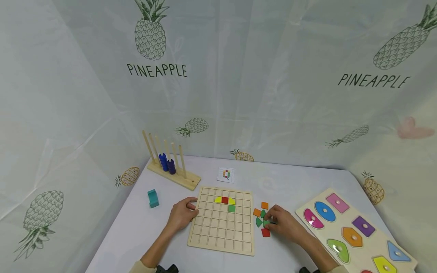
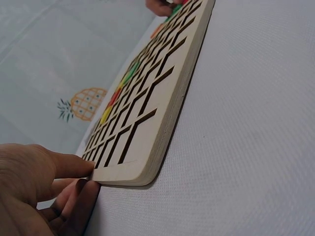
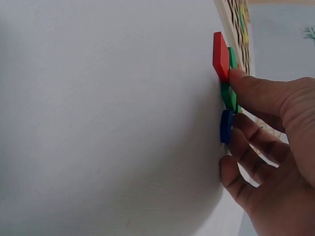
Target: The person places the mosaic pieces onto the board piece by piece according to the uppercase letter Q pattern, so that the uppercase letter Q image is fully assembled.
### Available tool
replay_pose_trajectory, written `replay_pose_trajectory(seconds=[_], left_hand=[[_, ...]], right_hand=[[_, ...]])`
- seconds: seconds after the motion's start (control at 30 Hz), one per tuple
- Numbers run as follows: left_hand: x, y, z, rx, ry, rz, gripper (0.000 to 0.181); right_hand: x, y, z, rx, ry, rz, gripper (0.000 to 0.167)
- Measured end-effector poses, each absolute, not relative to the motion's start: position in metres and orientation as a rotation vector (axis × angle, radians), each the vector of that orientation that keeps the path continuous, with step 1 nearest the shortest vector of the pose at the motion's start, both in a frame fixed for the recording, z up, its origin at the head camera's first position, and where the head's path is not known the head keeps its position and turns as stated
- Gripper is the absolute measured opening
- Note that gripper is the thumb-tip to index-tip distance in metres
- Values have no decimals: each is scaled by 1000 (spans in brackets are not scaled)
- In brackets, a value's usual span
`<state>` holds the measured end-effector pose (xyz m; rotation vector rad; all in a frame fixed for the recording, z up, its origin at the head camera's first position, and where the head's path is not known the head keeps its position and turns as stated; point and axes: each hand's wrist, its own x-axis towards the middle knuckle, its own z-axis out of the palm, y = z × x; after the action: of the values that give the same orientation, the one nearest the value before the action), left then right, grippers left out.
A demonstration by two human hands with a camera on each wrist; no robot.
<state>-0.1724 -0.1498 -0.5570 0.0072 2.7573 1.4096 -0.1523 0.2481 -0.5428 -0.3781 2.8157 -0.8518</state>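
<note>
The wooden grid board (image 1: 218, 247) lies flat, holding two yellow pieces (image 1: 217, 199), a red square (image 1: 225, 200) and a green square (image 1: 231, 208). My left hand (image 1: 181, 215) grips its left edge; the left wrist view shows the fingers (image 2: 74, 166) at a corner. Right of the board, my right hand (image 1: 285, 223) has thumb and finger around a green piece (image 3: 232, 97) in a group of loose pieces. Beside it are a red square (image 1: 266, 232), orange squares (image 1: 264, 205), other green pieces (image 1: 258, 222) and a blue piece (image 3: 226, 126), partly covered by fingers.
A peg stand (image 1: 191, 182) with blue beads stands at the back left, a teal block (image 1: 153, 198) in front of it. Behind the board lies a pattern card (image 1: 226, 174). A shape puzzle board (image 1: 368, 242) is at the right. A pineapple-print curtain (image 1: 218, 94) surrounds the table.
</note>
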Motion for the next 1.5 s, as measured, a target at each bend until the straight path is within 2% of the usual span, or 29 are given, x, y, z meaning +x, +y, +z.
replay_pose_trajectory(seconds=[0.37, 0.93, 1.2, 1.5], left_hand=[[-173, -150, -557, 2, 2740, 1420, 44], [-172, -150, -559, 11, 2756, 1415, 44], [-172, -149, -557, 8, 2743, 1424, 44], [-172, -150, -558, 3, 2764, 1401, 44]], right_hand=[[-150, 246, -541, -338, 2815, -863, 23], [-150, 254, -540, -483, 2700, -1115, 12], [-155, 243, -534, -398, 2622, -1189, 16], [-165, 215, -533, -476, 2559, -1270, 16]])
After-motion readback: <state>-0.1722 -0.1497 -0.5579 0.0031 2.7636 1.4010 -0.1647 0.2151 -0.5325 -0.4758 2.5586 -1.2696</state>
